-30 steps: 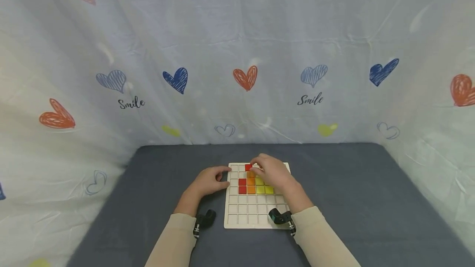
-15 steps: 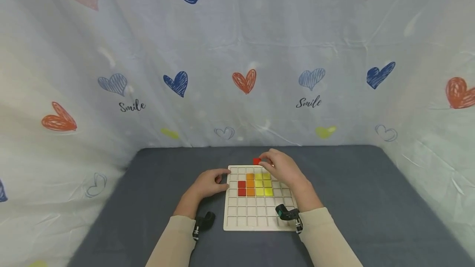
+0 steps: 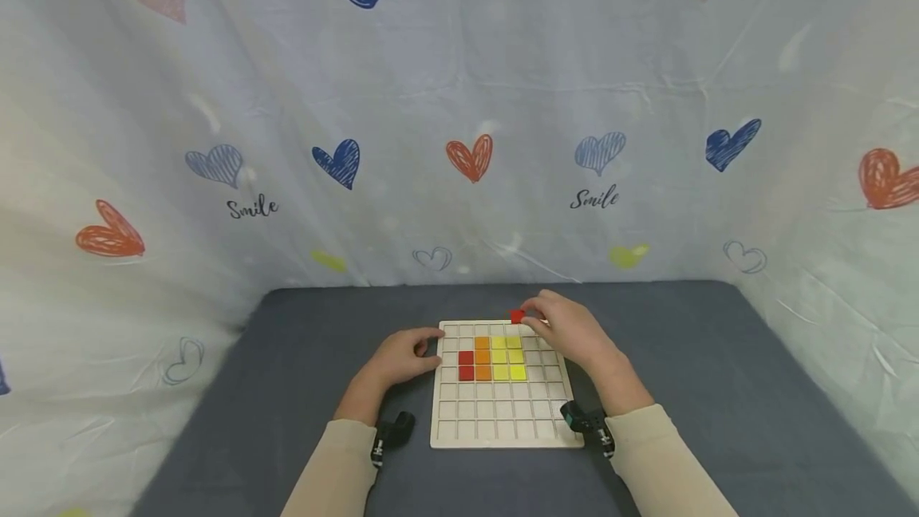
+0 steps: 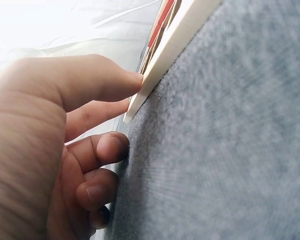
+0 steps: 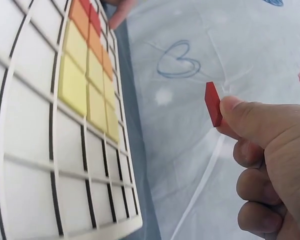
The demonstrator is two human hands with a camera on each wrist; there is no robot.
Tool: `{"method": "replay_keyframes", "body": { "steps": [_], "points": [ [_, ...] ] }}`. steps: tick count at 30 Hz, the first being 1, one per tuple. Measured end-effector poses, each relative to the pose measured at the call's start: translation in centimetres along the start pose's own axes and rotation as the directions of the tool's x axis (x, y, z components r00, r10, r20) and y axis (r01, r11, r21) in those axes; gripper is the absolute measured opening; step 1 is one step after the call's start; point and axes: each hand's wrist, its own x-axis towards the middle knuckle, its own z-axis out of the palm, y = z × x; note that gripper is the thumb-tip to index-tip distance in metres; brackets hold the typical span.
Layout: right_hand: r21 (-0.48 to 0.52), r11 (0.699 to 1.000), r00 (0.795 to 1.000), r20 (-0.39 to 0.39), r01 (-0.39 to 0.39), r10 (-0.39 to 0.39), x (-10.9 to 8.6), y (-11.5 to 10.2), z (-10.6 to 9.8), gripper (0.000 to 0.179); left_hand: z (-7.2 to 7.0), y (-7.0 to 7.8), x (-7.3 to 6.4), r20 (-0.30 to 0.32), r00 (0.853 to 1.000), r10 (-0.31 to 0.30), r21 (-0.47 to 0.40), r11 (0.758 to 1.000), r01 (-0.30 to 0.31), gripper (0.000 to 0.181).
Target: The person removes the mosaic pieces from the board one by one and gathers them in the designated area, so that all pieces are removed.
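In the head view, my right hand [image 3: 570, 329] pinches a red square tile [image 3: 517, 316] between thumb and fingertip, over the far edge of a pale wooden grid board [image 3: 502, 429]. The right wrist view shows the red tile [image 5: 213, 105] tilted in the air, away from the board. My left hand [image 3: 405, 353] touches the board's left edge with thumb and index fingertips spread apart; its other fingers are loosely bent. Set in the grid are two red tiles [image 3: 466, 365], a column of orange tiles [image 3: 483, 358] and several yellow tiles [image 3: 508, 357].
A dark grey cloth [image 3: 689, 389] covers the table under the board. Behind it hangs a pale curtain [image 3: 402, 214] printed with hearts. A small black camera is strapped to each wrist.
The red tile has left the board's top row and moved to the right past the far edge in my right hand. My left hand stays at the left edge.
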Motion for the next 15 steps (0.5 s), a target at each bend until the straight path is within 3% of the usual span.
{"method": "replay_keyframes", "body": {
  "steps": [15],
  "points": [
    [-0.048, 0.998, 0.999, -0.008, -0.039, 0.039, -2.6, 3.4, -1.4, 0.025, 0.1, 0.2, 0.0, 0.004, 1.0, -0.026, -0.009, 1.0, 0.026, 0.046]
  ]
}}
